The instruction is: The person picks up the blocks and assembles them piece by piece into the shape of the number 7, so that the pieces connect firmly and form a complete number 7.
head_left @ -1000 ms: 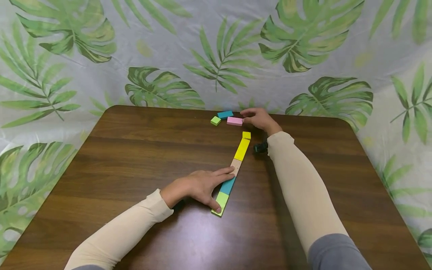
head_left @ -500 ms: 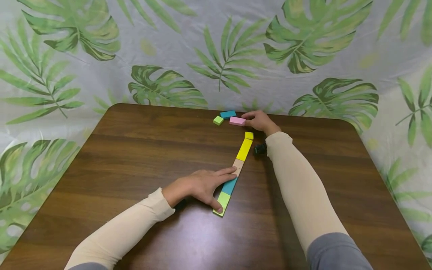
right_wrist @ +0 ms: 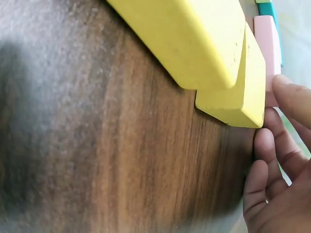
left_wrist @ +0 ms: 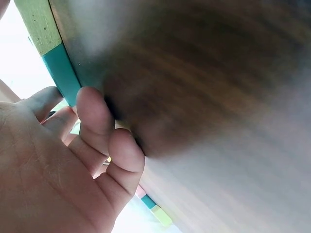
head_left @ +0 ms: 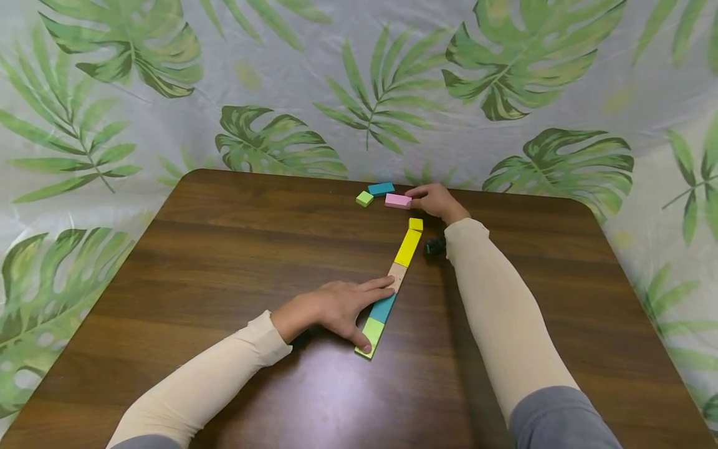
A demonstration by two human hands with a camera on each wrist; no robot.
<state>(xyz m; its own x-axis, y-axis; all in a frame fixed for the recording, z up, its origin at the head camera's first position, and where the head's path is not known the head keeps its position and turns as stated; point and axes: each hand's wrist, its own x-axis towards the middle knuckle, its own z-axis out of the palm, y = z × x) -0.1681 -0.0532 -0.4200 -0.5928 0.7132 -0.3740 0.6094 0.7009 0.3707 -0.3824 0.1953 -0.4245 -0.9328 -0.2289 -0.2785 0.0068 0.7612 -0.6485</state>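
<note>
In the head view, my left hand (head_left: 344,308) spreads along a slanting row of wooden blocks. Its thumb rests on the light green block (head_left: 374,329) at the near end, two fingertips on the plain wood block (head_left: 397,273). The teal block (head_left: 384,308) lies between these. A long yellow block (head_left: 408,248) continues the row, with a short yellow block (head_left: 416,224) angled at its far end. Near the table's back edge, my right hand (head_left: 439,202) pinches the right end of a pink block (head_left: 397,201); the wrist view shows fingertips against that pink block (right_wrist: 268,58).
Left of the pink block lie a blue block (head_left: 381,188) and a small green block (head_left: 364,199). A dark wrist device (head_left: 434,247) sits beside the right sleeve. The brown table (head_left: 224,249) ends at a leaf-print curtain (head_left: 269,143).
My right hand has closed in on the pink block's right end, its fingers nearer together. The left hand stays on the row. The head view has shifted slightly.
</note>
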